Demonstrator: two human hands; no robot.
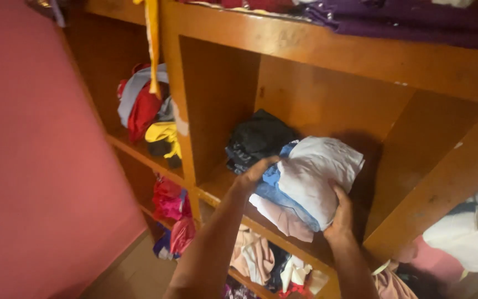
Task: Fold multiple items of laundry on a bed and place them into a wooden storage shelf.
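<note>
Both hands grip the folded clothes stack (305, 182): left hand (255, 174) at its back edge, right hand (339, 218) under the front. Stack sits mostly inside the shelf compartment (327, 99), beside dark clothes (255, 138); front edge not yet pushed in.

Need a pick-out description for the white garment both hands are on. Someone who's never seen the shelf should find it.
Start at the orange wooden shelf unit and its big middle cubby. There the left hand and right hand grip a folded stack. The white folded garment tops it, above blue denim and pale pink cloth, right of a dark grey heap; it's the only white piece there.
</note>
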